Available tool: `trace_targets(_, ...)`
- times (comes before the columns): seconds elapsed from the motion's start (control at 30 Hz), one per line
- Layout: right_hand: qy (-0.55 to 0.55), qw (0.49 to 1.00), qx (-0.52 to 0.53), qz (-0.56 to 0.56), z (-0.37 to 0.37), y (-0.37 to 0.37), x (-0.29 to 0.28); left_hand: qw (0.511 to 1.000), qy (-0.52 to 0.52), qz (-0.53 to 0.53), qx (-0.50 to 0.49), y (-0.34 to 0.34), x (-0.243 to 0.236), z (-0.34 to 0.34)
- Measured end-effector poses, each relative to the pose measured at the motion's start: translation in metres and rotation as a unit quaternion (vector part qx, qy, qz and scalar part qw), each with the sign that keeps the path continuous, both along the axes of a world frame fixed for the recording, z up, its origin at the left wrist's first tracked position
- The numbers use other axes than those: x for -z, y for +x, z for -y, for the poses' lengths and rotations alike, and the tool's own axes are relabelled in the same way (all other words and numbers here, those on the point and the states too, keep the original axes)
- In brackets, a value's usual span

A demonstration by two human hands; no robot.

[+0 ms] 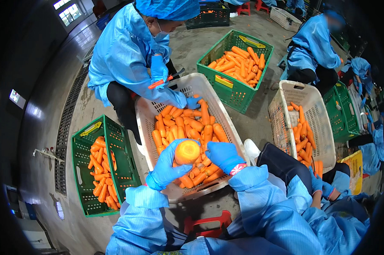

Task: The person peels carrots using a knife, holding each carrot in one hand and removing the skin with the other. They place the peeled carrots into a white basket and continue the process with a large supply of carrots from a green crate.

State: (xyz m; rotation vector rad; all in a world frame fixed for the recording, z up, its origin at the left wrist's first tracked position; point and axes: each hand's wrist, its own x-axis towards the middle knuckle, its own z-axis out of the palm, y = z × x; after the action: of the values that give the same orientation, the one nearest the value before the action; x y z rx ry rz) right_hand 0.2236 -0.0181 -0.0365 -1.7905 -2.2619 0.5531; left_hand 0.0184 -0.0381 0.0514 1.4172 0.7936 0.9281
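Note:
My left hand (163,171), in a blue glove, is wrapped round a thick carrot (187,152), whose pale, flat end faces up toward me. To its right my right hand (226,159), also gloved, is closed with the knuckles up. Whatever it holds, if anything, is hidden beneath the fingers. Both hands are over the near part of a white crate (223,114), which holds a heap of loose carrots (195,124). Across the crate a co-worker's gloved hand (194,102) reaches into the heap, and that person's other hand (159,69) grips a red-handled cutting tool (161,83).
Green crates of carrots stand at the left (130,163) and beyond the white one (232,101). Another white crate (281,121) is at the right, beside a seated person. A red stool (206,222) shows below me. A floor grate (68,127) runs along the left.

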Motion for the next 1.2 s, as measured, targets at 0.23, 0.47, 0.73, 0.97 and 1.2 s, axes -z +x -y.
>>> trace_targets(0.23,0.068,0.990,0.064,-0.105,-0.012,0.005,-0.030,0.970,-0.215,0.115,-0.021,-0.005,0.012,-0.003)
trace_targets(0.47,0.034,0.983,0.070,-0.168,-0.009,0.002,-0.022,0.840,-0.433,0.317,-0.079,0.000,0.025,-0.022)
trace_targets(0.73,-0.282,0.829,0.112,-0.470,0.001,-0.013,-0.041,0.782,-0.414,0.442,-0.144,-0.005,0.029,-0.029)
trace_targets(0.97,-0.464,0.631,0.093,-0.615,0.015,-0.038,-0.031,0.792,-0.316,0.475,-0.219,-0.016,0.030,-0.035)
trace_targets(1.2,-0.433,0.605,0.153,-0.651,-0.001,-0.031,-0.016,0.792,-0.287,0.524,-0.122,-0.020,0.025,-0.034)
